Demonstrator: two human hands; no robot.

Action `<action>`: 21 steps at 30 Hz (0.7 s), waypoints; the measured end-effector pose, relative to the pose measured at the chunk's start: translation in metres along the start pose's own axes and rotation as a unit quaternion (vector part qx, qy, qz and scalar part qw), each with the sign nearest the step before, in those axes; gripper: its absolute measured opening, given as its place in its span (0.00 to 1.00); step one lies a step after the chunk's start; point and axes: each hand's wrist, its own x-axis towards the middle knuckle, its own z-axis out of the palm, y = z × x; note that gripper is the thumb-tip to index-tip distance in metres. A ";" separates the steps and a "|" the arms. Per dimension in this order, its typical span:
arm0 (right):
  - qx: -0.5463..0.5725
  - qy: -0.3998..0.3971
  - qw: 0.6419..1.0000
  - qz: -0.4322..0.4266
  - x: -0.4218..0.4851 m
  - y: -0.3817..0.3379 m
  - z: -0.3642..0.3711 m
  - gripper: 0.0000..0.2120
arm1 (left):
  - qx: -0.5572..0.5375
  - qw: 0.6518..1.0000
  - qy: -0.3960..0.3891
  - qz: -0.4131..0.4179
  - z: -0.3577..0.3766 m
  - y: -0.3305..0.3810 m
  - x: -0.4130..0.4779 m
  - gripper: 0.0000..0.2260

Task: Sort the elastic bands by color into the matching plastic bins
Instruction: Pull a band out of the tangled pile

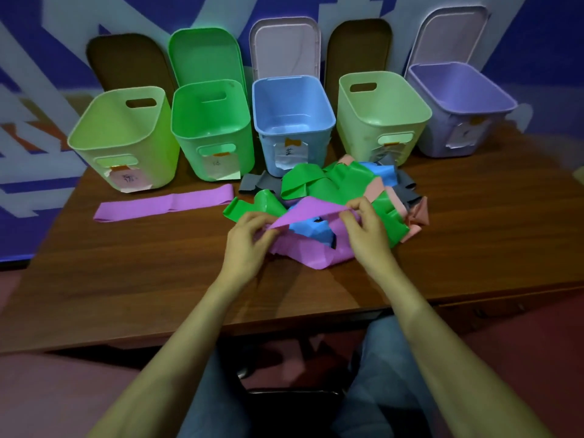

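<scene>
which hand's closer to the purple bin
Right. Both pinch a purple band: the right hand sits left of and in front of the purple bin, the left hand farther left.

Paper labels with handwritten marks were taped on the lime-green plastic bin [94, 143], green plastic bin [189, 147], blue plastic bin [268, 143], pale-green plastic bin [357, 137] and lilac plastic bin [439, 134]; none was legible.

From left to right stand a lime bin [158, 162], a green bin [189, 153], a blue bin [268, 150], a pale green bin [354, 143] and a lilac bin [436, 137] on the brown wood-grained bench [142, 263], with a purple band [303, 251], green band [303, 181], blue band [384, 173], grey band [256, 183] and pink band [417, 213].
</scene>
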 end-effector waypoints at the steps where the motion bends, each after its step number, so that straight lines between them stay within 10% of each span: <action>1: 0.022 -0.008 1.000 0.008 0.005 -0.007 0.001 0.10 | -0.015 1.000 -0.001 -0.009 -0.004 0.002 0.003 0.05; 5: 0.069 0.011 0.998 0.005 0.023 -0.027 0.005 0.09 | 0.005 0.999 -0.035 -0.037 -0.024 0.004 0.013 0.06; 12: -0.043 0.078 0.996 0.015 0.031 -0.019 0.010 0.05 | 0.036 0.944 -0.316 -0.084 -0.059 -0.012 0.007 0.08; 16: -0.251 -0.027 0.968 -0.001 0.023 -0.003 0.018 0.13 | -0.054 0.976 -0.195 -0.084 -0.061 -0.016 0.000 0.11; 21: -0.191 -0.113 0.965 -0.140 -0.010 -0.014 0.042 0.15 | -0.125 0.980 -0.064 -0.139 -0.047 -0.008 0.003 0.30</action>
